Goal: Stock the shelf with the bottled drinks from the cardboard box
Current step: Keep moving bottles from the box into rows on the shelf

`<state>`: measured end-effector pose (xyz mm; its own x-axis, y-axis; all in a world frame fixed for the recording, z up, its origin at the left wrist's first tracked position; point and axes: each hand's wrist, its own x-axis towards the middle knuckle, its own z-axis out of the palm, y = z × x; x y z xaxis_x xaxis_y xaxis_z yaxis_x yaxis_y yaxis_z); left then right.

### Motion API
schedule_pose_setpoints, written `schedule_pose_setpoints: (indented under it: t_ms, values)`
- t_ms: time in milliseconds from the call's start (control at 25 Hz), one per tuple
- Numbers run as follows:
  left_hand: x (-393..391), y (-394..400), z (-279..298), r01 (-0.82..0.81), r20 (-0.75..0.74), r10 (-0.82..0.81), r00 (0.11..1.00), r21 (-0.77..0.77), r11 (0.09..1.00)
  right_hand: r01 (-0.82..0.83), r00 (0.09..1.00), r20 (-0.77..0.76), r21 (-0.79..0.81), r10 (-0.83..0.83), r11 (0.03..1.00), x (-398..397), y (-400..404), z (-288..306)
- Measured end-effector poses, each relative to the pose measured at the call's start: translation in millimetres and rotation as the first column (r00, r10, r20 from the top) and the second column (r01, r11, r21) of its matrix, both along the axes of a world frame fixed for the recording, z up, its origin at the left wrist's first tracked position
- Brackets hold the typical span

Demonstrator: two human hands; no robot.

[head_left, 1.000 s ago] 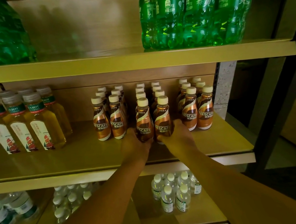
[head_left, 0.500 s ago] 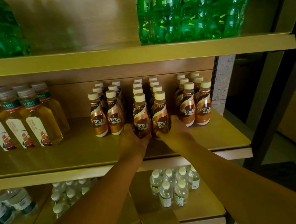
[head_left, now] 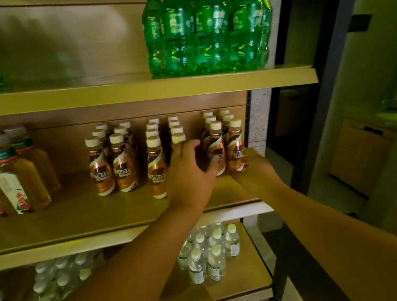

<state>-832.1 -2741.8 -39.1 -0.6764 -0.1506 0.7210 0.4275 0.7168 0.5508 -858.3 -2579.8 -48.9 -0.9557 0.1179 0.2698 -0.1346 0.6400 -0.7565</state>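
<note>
both hands (head_left: 190, 173) (head_left: 258, 166) grip the rightmost coffee bottles (head_left: 235, 146) on the shelf (head_left: 76, 212).

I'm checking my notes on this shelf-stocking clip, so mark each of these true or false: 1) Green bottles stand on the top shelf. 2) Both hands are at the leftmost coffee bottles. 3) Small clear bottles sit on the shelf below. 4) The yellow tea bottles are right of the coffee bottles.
1) Green bottles stand on the top shelf: true.
2) Both hands are at the leftmost coffee bottles: false. The left hand and right hand are at the rightmost coffee bottles.
3) Small clear bottles sit on the shelf below: true.
4) Yellow tea bottles are right of the coffee: false. They stand to its left.
</note>
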Motion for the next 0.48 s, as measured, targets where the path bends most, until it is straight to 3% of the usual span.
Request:
schedule_pose_setpoints:
  t_ms: [120, 240, 360, 480]
  values:
    - [-6, 23, 2, 0.102, 0.112, -0.099, 0.989, -0.022, 0.995, 0.098, 0.995, -0.016, -0.001, -0.098, 0.995, 2, 33, 15]
    - [-20, 35, -4, 0.149, 0.250, -0.128, 0.960, -0.066, 0.987, 0.073, 0.997, 0.008, -0.067, -0.072, 0.995, -4, 54, 18]
    - [-33, 42, -14, 0.062, 0.411, -0.015, 0.912, -0.100, 0.993, 0.052, 0.995, 0.092, -0.060, -0.046, 0.997, -22, 60, 6]
    - [-43, 48, -22, -0.052, 0.559, 0.070, 0.826, -0.048, 0.997, 0.002, 0.999, 0.054, -0.035, 0.000, 0.999, -37, 57, -11]
